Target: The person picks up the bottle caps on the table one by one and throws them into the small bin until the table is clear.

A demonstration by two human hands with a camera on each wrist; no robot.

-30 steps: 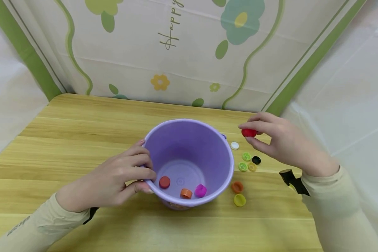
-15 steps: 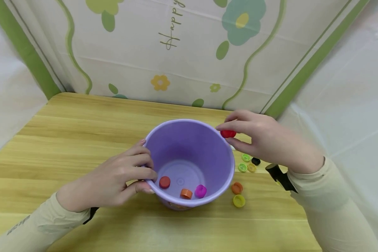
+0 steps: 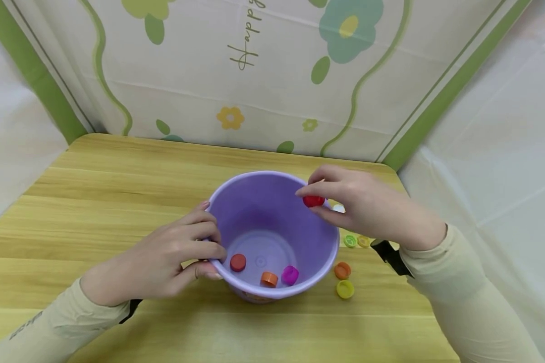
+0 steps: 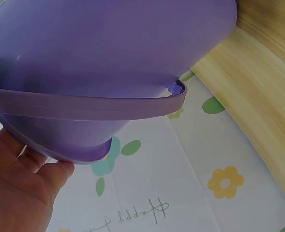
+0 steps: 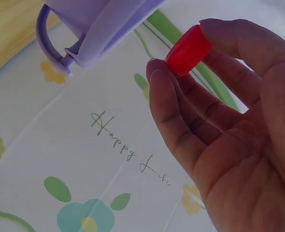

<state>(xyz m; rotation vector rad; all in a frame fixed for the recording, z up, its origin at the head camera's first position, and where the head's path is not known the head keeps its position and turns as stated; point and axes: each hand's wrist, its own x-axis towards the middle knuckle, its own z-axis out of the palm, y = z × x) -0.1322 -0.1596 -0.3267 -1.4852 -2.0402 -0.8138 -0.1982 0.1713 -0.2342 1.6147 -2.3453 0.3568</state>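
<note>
A purple bucket (image 3: 295,217) stands tilted toward me on the wooden table. My left hand (image 3: 163,257) grips its rim on the left, fingers over the edge and thumb outside; the left wrist view shows this hand (image 4: 26,188) at the rim below the bucket's handle (image 4: 94,106). Above the right part of the rim, my right hand (image 3: 359,201) pinches a red bottle cap (image 3: 314,201) between thumb and fingers, plain in the right wrist view as a red cap (image 5: 188,50). Inside the bucket lie a red cap (image 3: 238,262), an orange cap (image 3: 269,279) and a magenta cap (image 3: 290,275).
Right of the bucket, on the table (image 3: 118,201), lie a white cap (image 3: 338,208), a green cap (image 3: 350,241), a yellow-orange cap (image 3: 364,241), an orange cap (image 3: 342,270) and a yellow cap (image 3: 345,289). A flowered cloth (image 3: 186,75) hangs behind the table.
My right hand has moved left with the red cap, from beside the bucket to over its right rim. It now covers a green and a black cap. The left hand keeps its grip.
</note>
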